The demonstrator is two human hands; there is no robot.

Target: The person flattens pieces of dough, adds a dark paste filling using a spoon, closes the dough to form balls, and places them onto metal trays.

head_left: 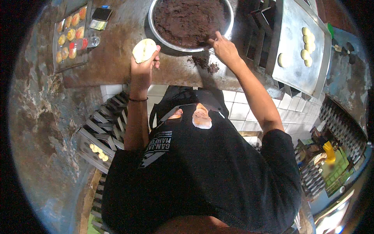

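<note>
My left hand [145, 61] holds a pale, flattened piece of dough [143, 50] upright, its fingers wrapped round the lower edge. My right hand [224, 50] is at the right front rim of a wide metal bowl [152, 23] full of dark brown crumbly paste [183, 23]; its fingers are curled down at the paste, and what they hold is too small to make out. Loose dark crumbs [212, 67] lie on the worn counter [97, 70] just in front of the bowl.
A tray of pale dough balls [288, 78] sits at the right beside stacked metal racks [261, 35]. At the upper left are a tray of buns [80, 58], a jar [93, 41] and a dark phone-like object [102, 14]. A lower tray with dough [89, 156] rests on racks to my left.
</note>
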